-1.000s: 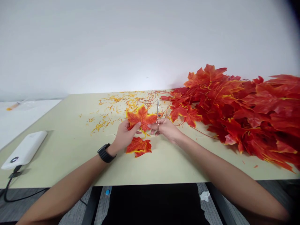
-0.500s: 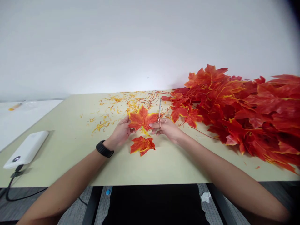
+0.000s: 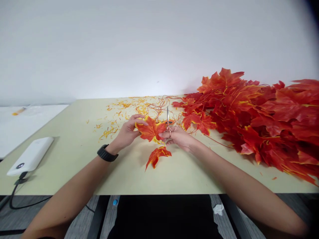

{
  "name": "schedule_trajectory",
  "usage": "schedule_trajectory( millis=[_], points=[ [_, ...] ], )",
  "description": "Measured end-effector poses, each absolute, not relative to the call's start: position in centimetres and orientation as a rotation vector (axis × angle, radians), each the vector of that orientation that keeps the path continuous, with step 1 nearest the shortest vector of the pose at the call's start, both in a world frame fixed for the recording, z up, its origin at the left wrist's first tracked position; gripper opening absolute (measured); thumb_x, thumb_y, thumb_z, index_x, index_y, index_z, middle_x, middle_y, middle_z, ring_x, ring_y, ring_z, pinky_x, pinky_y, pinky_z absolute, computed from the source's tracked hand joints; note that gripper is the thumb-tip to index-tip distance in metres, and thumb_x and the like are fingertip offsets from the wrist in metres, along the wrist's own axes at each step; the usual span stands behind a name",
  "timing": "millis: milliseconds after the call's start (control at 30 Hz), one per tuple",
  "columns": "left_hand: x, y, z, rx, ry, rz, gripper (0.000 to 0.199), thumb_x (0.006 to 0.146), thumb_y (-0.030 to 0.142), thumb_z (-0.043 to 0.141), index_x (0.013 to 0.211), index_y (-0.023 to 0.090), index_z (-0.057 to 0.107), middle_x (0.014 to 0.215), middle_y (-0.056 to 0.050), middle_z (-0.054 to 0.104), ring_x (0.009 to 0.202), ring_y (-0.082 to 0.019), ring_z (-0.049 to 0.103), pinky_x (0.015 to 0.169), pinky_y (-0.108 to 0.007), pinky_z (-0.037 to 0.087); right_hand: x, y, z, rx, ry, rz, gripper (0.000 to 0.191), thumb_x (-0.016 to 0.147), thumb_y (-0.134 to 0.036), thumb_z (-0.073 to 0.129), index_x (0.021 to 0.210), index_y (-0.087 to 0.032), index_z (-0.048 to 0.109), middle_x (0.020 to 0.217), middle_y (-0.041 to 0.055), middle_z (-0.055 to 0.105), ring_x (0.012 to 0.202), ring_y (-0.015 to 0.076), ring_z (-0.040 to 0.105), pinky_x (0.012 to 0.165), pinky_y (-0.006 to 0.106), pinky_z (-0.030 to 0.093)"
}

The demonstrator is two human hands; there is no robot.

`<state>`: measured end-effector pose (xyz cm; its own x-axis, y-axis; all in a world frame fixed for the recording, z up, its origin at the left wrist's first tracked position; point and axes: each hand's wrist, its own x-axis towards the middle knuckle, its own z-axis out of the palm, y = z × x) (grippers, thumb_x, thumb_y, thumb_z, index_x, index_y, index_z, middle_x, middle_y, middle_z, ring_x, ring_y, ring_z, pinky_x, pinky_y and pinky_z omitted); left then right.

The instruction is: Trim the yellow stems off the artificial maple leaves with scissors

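The artificial maple leaf (image 3: 150, 130) sits pinched in our left hand (image 3: 126, 130), just beside our right hand (image 3: 178, 137) (scissors (image 3: 167, 119) upright in its fingers).

A heap of artificial maple leaves (image 3: 261, 126) is piled at 3 o'clock on the worktop (image 3: 189, 176), and yellow-orange trimmings (image 3: 107, 133) are scattered at 11 o'clock. A white power bank (image 3: 30, 156) is placed at 9 o'clock, its black cable (image 3: 15, 196) trailing over the edge. A white tissue (image 3: 218, 209) is seen on the floor (image 3: 79, 215) at 6 o'clock.
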<state>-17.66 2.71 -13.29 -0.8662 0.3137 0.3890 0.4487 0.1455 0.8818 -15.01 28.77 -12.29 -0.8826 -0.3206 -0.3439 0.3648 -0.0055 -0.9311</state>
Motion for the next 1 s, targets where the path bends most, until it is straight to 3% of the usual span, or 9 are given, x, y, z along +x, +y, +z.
schedule_trajectory(
  millis=[133,233,333,500,633,733,867,1000],
  points=[
    [-17.7,2.3,-13.0,-0.721,-2.180,-1.968,0.023,0.084,0.042,0.090,0.088,0.021,0.083,0.135,-0.010,0.068,0.129,-0.023,0.062,0.100,-0.033,0.055,-15.1,28.8,-12.3,0.024,1.876,-1.894,0.031,0.074,-0.035,0.097,0.077,-0.015,0.074,0.070,0.0026,0.071,0.063,0.0132,0.066,0.058,0.023,0.052],
    [-17.7,2.1,-12.3,-0.619,-2.030,-2.200,0.032,0.085,0.051,0.090,0.094,0.021,0.083,0.115,-0.008,0.074,0.105,-0.017,0.067,0.092,-0.030,0.056,-15.2,29.0,-12.2,-0.051,2.048,-1.762,0.030,0.091,-0.040,0.085,0.080,-0.013,0.078,0.080,0.0076,0.077,0.066,0.0140,0.071,0.058,0.023,0.051],
    [-17.6,2.1,-11.7,-0.506,-1.948,-2.322,0.035,0.079,0.048,0.095,0.083,0.018,0.078,0.089,-0.003,0.071,0.083,-0.012,0.063,0.081,-0.024,0.054,-15.2,29.3,-12.0,-0.138,2.149,-1.657,0.041,0.089,-0.048,0.087,0.073,-0.013,0.075,0.085,0.0087,0.079,0.066,0.0135,0.072,0.056,0.021,0.049],
    [-17.3,2.2,-11.5,-0.419,-2.142,-2.259,0.038,0.081,0.045,0.093,0.077,0.016,0.068,0.068,0.002,0.058,0.059,-0.006,0.049,0.056,-0.019,0.040,-15.3,29.8,-11.7,-0.168,2.190,-1.687,0.053,0.076,-0.062,0.095,0.072,-0.013,0.076,0.072,0.0080,0.077,0.067,0.0134,0.071,0.060,0.020,0.051],
    [-16.8,2.6,-11.6,-0.421,-2.339,-2.123,0.037,0.087,0.047,0.086,0.080,0.016,0.067,0.064,0.003,0.055,0.054,-0.005,0.045,0.051,-0.019,0.034,-15.5,30.0,-11.7,-0.064,2.153,-1.812,0.057,0.069,-0.065,0.098,0.087,-0.013,0.083,0.077,0.0103,0.079,0.068,0.0160,0.074,0.059,0.021,0.051],
    [-16.7,3.0,-11.6,-0.428,-2.372,-2.103,0.034,0.087,0.044,0.085,0.084,0.017,0.065,0.066,0.003,0.060,0.054,-0.006,0.049,0.051,-0.018,0.038,-15.4,29.9,-11.5,-0.034,2.134,-1.879,0.060,0.064,-0.067,0.100,0.083,-0.013,0.081,0.087,0.0121,0.081,0.064,0.0156,0.073,0.056,0.023,0.050],
    [-16.9,3.3,-12.0,-0.392,-2.398,-2.107,0.033,0.085,0.043,0.084,0.090,0.017,0.065,0.077,0.000,0.070,0.062,-0.009,0.060,0.056,-0.019,0.046,-14.9,29.6,-11.0,-0.071,2.140,-1.910,0.062,0.063,-0.072,0.097,0.071,-0.015,0.074,0.081,0.0087,0.078,0.046,0.0074,0.053,0.047,0.026,0.036],
    [-17.1,3.4,-12.5,-0.396,-2.447,-2.101,0.031,0.088,0.044,0.080,0.096,0.016,0.070,0.083,-0.003,0.074,0.066,-0.010,0.063,0.059,-0.020,0.049,-14.1,29.2,-10.7,-0.152,2.102,-1.900,0.065,0.068,-0.076,0.092,0.065,-0.018,0.064,0.059,-0.0002,0.060,0.044,0.0056,0.036,0.049,0.028,0.024]
  ],
)
